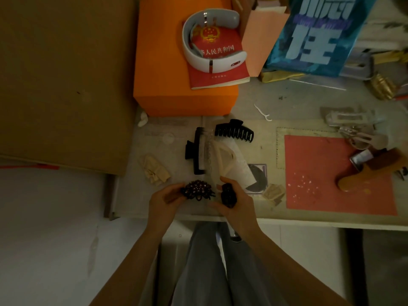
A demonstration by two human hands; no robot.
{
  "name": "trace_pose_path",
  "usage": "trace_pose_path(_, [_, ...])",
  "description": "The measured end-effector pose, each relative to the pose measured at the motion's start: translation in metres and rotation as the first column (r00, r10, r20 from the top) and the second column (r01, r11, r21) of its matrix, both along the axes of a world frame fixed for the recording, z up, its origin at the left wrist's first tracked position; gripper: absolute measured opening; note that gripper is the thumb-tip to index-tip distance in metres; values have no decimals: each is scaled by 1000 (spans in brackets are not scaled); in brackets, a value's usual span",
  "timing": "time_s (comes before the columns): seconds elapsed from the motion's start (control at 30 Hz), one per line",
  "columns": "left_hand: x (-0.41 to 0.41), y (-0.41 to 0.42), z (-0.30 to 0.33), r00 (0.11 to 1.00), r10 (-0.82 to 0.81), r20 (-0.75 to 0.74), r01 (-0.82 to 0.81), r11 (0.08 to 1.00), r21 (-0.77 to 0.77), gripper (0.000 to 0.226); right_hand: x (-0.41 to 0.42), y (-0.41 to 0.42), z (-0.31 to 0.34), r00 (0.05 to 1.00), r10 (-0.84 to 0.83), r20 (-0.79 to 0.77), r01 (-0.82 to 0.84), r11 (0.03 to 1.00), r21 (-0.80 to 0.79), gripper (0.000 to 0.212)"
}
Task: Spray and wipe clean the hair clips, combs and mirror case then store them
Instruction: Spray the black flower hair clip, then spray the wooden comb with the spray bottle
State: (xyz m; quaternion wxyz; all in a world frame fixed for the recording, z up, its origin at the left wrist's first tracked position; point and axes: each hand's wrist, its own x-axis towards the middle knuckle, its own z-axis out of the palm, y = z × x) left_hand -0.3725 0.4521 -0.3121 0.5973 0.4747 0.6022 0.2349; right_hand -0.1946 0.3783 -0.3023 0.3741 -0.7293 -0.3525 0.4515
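Low centre of frame: left hand point(164, 198) gripping jewelled clip point(197, 189), right hand point(234, 200) curled round small dark clip point(229, 195); best kept low over counter point(260, 102), wiped singly

A white neck massager point(212, 40), perhaps, lies on a red booklet point(220, 71) atop an orange box point(161, 62).

Left hand point(164, 198): grips jeweled flower clip point(197, 189), lower centre.
Right hand point(237, 200): holds small dark clip point(229, 195).
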Motion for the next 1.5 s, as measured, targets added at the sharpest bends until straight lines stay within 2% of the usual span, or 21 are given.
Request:
trace_pose_path(0.2, [2, 3, 13, 999, 32, 33, -30, 999, -35, 44, 4, 1, 12, 1000, -28, 0, 28, 999, 20, 63])
trace_pose_path(0.53, [23, 13, 41, 997, -76, -19, 77, 996, 49, 30, 24, 3, 36, 996, -91, -15, 92, 992, 90, 65])
trace_pose_path(0.67, [49, 19, 58, 989, -149, -28, 151, 978, 143, 24, 45, 4, 53, 986, -167, 7, 165, 978, 124, 63])
trace_pose_path(0.77, [74, 23, 69, 973, -223, -66, 232, 957, 175, 24, 66, -1, 69, 974, -226, 15, 221, 963, 152, 59])
trace_pose_path(0.93, [123, 26, 86, 928, -370, -47, 372, 911, 179, 25, 111, -22, 95, 929, -361, 79, 337, 916, 216, 50])
trace_pose_path(1.07, [168, 19, 99, 905, -418, -80, 423, 859, 290, 21, 155, -44, 107, 883, -454, 116, 423, 879, 220, 49])
trace_pose_path(1.2, [217, 6, 103, 877, -478, -37, 471, 846, 249, 21, 200, -63, 112, 844, -513, 156, 476, 851, 222, 50])
trace_pose_path(1.3, [259, -9, 100, 886, -462, -39, 456, 854, 251, 20, 238, -75, 111, 831, -534, 158, 499, 839, 216, 46])
trace_pose_path(1.5, [340, -36, 82, 871, -462, -164, 485, 862, 147, 28, 323, -92, 105, 875, -472, 105, 453, 877, 162, 47])
